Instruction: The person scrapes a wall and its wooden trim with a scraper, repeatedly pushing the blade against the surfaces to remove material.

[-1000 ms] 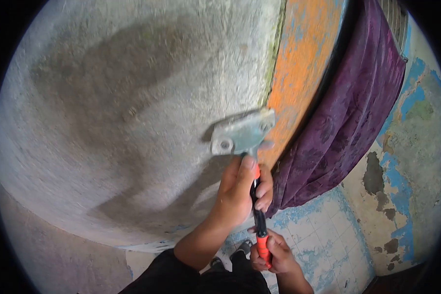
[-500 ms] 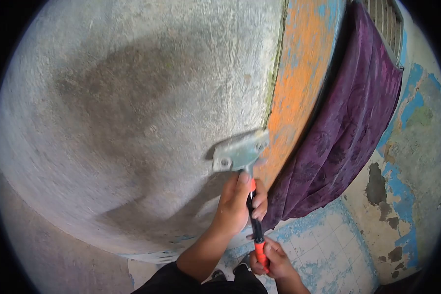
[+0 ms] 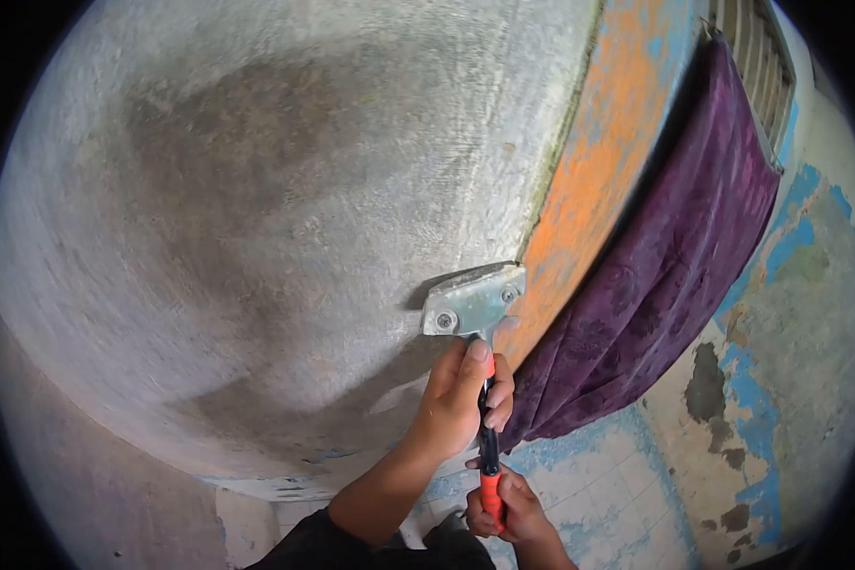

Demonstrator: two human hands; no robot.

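A long-handled scraper (image 3: 475, 299) with a wide metal head, two bolts and a black and orange handle rests its blade edge against the grey wall (image 3: 285, 228). The blade's right corner meets the border of the orange painted strip (image 3: 589, 180). My left hand (image 3: 456, 394) is wrapped round the upper handle just below the head, its thumb lying along the shaft. Lower down, my right hand (image 3: 511, 505) grips the orange end of the handle. Both hands are closed on the same tool.
Right of the orange strip hangs a purple cloth (image 3: 636, 313), below a slatted vent (image 3: 752, 57). A wall with peeling blue paint (image 3: 755, 408) stands farther right. Paint-flecked floor tiles (image 3: 589, 494) lie below. Shadows of me fall across the grey wall.
The view has shifted slightly, so the strip and top of the cloth appear farther right. The scraper's handle stands more upright, its lower end swung left. Both hands keep their hold.
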